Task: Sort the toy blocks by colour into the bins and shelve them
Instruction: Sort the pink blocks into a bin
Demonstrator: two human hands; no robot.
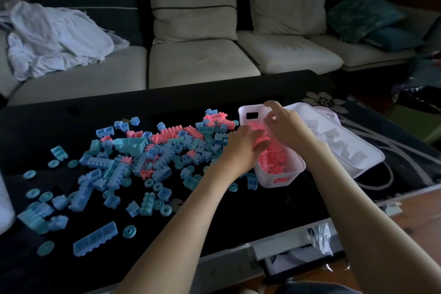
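While the pink block [262, 143] hangs over the white bin [263, 175] of pink blocks, the drop looks like the step in hand. The block sits at the left hand's [241, 148] fingertips, which curl round it. That grip is clenched on the block, just above the bin's left wall and about midway along it.

The bin's long axis runs away from the person, its far end leaning a little left, with a handle slot at each end. The bin therefore lies right of the left grip and just below it, so a short carry rightward and a release should do. The left forearm reaches in from the near left, with the hand's back turned up.

The right hand [285, 124] is over the bin's far half, its wrist crossing the right wall. Its fingers are loosely bent and spread with nothing visible in them (there is some blur), so that grip reads as released. It is the hand nearer the bin, and the left is nearer the pile.

Left of the bin, unsorted blocks [152, 150] spread over the dark surface [59, 126]. They are mostly blue and teal, with pink ones toward the far side. A second white bin [367, 162] lies just right of the first, with pale pieces inside. Beyond the surface stands a sofa [202, 59] with a crumpled cloth [55, 38] on it.
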